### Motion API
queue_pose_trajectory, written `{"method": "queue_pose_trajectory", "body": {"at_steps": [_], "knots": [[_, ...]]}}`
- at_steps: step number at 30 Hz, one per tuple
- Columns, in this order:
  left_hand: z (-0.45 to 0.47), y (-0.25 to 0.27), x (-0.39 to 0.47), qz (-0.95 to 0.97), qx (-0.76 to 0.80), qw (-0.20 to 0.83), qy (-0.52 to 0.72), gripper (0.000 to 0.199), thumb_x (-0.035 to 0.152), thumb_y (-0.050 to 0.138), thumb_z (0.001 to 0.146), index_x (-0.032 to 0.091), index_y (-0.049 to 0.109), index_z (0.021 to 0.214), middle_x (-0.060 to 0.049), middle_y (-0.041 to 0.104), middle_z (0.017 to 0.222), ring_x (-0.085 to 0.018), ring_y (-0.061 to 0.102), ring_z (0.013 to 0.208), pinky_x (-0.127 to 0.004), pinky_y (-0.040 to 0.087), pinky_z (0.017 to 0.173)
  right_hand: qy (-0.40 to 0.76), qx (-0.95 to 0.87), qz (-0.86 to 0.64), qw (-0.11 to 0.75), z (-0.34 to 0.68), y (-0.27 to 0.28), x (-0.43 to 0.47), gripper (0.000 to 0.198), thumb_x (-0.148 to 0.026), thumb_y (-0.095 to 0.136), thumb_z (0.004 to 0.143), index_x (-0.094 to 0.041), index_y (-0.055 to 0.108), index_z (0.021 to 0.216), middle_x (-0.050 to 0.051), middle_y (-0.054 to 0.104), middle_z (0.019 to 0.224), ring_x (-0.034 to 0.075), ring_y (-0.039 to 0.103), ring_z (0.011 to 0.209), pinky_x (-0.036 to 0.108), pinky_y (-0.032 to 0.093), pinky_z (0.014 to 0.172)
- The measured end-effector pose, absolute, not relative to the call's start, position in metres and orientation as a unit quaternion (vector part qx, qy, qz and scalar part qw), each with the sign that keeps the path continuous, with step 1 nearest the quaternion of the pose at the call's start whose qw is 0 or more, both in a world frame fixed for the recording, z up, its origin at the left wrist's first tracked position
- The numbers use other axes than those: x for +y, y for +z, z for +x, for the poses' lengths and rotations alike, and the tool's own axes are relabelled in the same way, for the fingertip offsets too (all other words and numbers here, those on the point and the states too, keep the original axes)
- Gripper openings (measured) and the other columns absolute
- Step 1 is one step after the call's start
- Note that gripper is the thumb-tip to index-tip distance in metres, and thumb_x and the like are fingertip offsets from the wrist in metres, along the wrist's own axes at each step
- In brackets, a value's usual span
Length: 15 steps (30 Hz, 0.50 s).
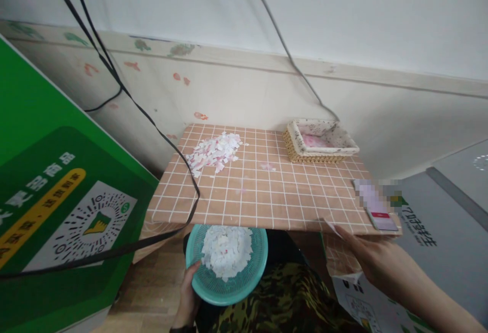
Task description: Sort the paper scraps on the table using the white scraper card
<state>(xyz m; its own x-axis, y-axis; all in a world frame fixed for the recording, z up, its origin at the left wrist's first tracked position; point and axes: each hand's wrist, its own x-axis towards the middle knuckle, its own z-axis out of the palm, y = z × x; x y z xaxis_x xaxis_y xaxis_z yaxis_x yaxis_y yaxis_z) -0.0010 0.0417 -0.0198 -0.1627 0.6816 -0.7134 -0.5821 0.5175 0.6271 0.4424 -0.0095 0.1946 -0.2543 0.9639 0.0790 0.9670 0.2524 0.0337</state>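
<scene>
My left hand (pixel 189 287) grips the left rim of a round teal plastic basket (pixel 249 279). Many small white paper scraps (pixel 226 251) fill the basket, which rests over my lap below the table's front edge. My right hand (pixel 353 244) is at the front edge of the table (pixel 267 201), its visible fingers stretched out against the checked cloth; I make out nothing held in it, though part of the hand is hard to see. A loose pile of white and pinkish paper scraps (pixel 217 150) lies at the table's back left.
A cloth-lined wicker basket (pixel 320 157) with something pink inside stands at the back right. A phone (pixel 377 211) lies near the right edge. A black cable (pixel 168 142) hangs across the left side, beside a green cabinet (pixel 76 134). A wall is behind.
</scene>
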Motion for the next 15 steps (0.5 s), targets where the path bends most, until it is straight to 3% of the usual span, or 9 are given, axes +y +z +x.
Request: {"method": "queue_pose_trajectory", "body": {"at_steps": [2, 4, 6, 11, 15], "knots": [[-0.002, -0.022, 0.041, 0.048, 0.585, 0.641, 0.495, 0.024, 0.033, 0.071, 0.056, 0.015, 0.074, 0.072, -0.006, 0.076, 0.076, -0.032, 0.066, 0.089, -0.046, 0.047, 0.086, -0.001, -0.814, -0.581, 0.022, 0.429, 0.205, 0.0, 0.049, -0.017, 0.046, 0.078, -0.032, 0.054, 0.123, 0.009, 0.071, 0.088, 0.026, 0.067, 0.074, 0.034, 0.049, 0.059], [-0.001, -0.021, 0.041, 0.047, 0.588, 0.632, 0.502, 0.023, 0.032, 0.072, 0.055, 0.015, 0.074, 0.071, -0.006, 0.076, 0.076, -0.032, 0.066, 0.088, -0.047, 0.047, 0.086, 0.022, -0.791, -0.609, 0.057, 0.41, 0.22, 0.021, 0.038, -0.024, 0.048, 0.084, -0.028, 0.056, 0.12, 0.004, 0.069, 0.067, 0.019, 0.062, 0.051, 0.029, 0.042, 0.046], [0.0, -0.018, 0.041, 0.037, 0.585, 0.631, 0.507, 0.022, 0.031, 0.072, 0.054, 0.015, 0.074, 0.07, -0.006, 0.075, 0.074, -0.032, 0.067, 0.085, -0.046, 0.047, 0.086, 0.046, -0.772, -0.625, 0.111, 0.383, 0.232, 0.053, 0.035, -0.033, 0.048, 0.087, -0.022, 0.056, 0.119, 0.003, 0.068, 0.064, 0.018, 0.061, 0.05, 0.028, 0.04, 0.045], [0.004, -0.01, 0.041, 0.022, 0.562, 0.654, 0.507, 0.028, 0.03, 0.07, 0.059, 0.012, 0.074, 0.079, -0.008, 0.076, 0.078, -0.032, 0.067, 0.087, -0.046, 0.047, 0.088, 0.184, -0.752, -0.587, 0.238, 0.296, 0.217, 0.139, 0.03, -0.036, 0.046, 0.089, -0.021, 0.06, 0.111, 0.006, 0.07, 0.094, 0.018, 0.064, 0.074, 0.026, 0.046, 0.059], [0.006, -0.003, 0.04, 0.015, 0.552, 0.657, 0.513, 0.03, 0.031, 0.07, 0.06, 0.011, 0.073, 0.083, -0.01, 0.076, 0.083, -0.033, 0.067, 0.089, -0.047, 0.047, 0.088, 0.202, -0.748, -0.586, 0.237, 0.263, 0.184, 0.181, 0.03, -0.032, 0.048, 0.086, -0.019, 0.061, 0.109, 0.008, 0.069, 0.095, 0.019, 0.063, 0.074, 0.029, 0.045, 0.062]]}}
